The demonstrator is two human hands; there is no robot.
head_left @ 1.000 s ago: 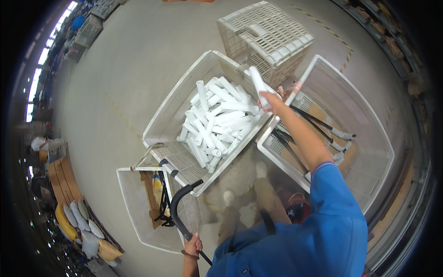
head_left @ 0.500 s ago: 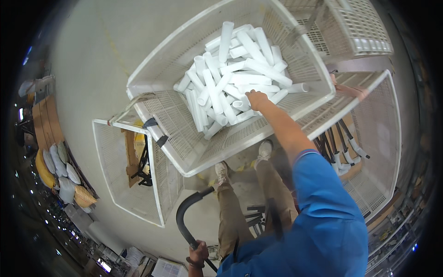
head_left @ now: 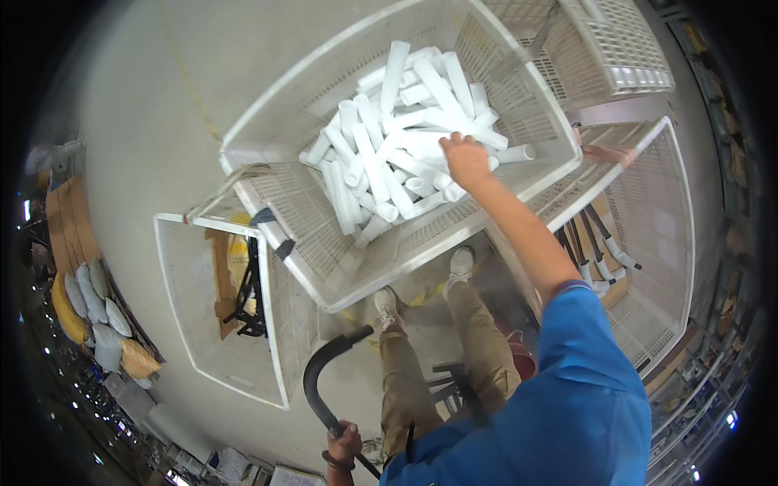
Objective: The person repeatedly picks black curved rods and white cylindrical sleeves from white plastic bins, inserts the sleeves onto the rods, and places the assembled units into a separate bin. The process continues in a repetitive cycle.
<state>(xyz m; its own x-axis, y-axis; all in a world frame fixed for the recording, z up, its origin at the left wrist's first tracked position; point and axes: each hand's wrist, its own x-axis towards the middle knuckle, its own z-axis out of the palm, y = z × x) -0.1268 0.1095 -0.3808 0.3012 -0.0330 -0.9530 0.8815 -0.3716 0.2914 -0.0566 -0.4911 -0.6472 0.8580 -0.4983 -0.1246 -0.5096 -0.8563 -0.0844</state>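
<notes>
White tubes (head_left: 371, 162) are lying heaped inside the large crate (head_left: 389, 255); the nearer right hand (head_left: 468, 162) is hanging over them, its grip impossible to tell, one tube (head_left: 491, 137) slanting just beyond, across the crate's length. Outside the crate, the left hand (head_left: 346, 442) is gripping a curved black tube (head_left: 313, 381).

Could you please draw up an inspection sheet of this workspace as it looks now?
Surface: grey floor with yellow markings.
Job's things: white tubes heaped in a large white crate; a black curved bar.
Clutter: left crate holds dark parts; right crate holds bars with grey ends; a red container near the legs.
Hands: left hand grips the curved bar; right hand is at the tubes, its grip unclear.
Cables: nothing seen.
Surroundings: bags and brown cardboard at left.
</notes>
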